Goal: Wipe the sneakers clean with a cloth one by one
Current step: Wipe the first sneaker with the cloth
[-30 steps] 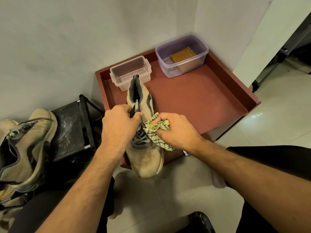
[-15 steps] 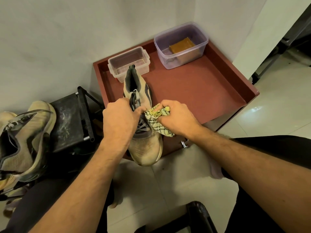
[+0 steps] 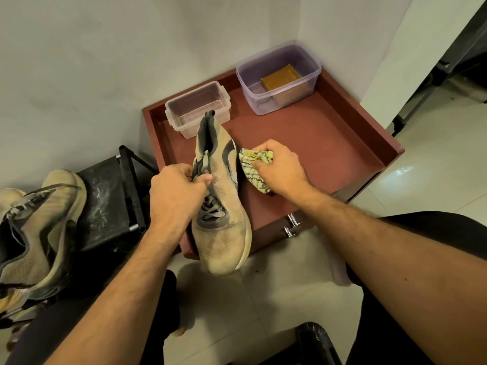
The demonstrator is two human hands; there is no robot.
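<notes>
In a white-walled corner, the reddish-brown rimmed counter [image 3: 329, 143] carries your work. Your left hand [image 3: 178, 192] pinches the laces of the dirty beige knit sneaker [image 3: 224, 206], toe overhanging the edge; your right hand [image 3: 279, 171] clutches the bunched yellow-green striped cloth [image 3: 253, 164] at its side. Keep the shoe braced and wipe firmly along the panel.

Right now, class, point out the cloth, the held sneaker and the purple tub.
cloth [image 3: 252, 168], head view, striped folds.
held sneaker [image 3: 224, 241], head view, toe upper.
purple tub [image 3: 312, 83], head view, right wall.
</notes>
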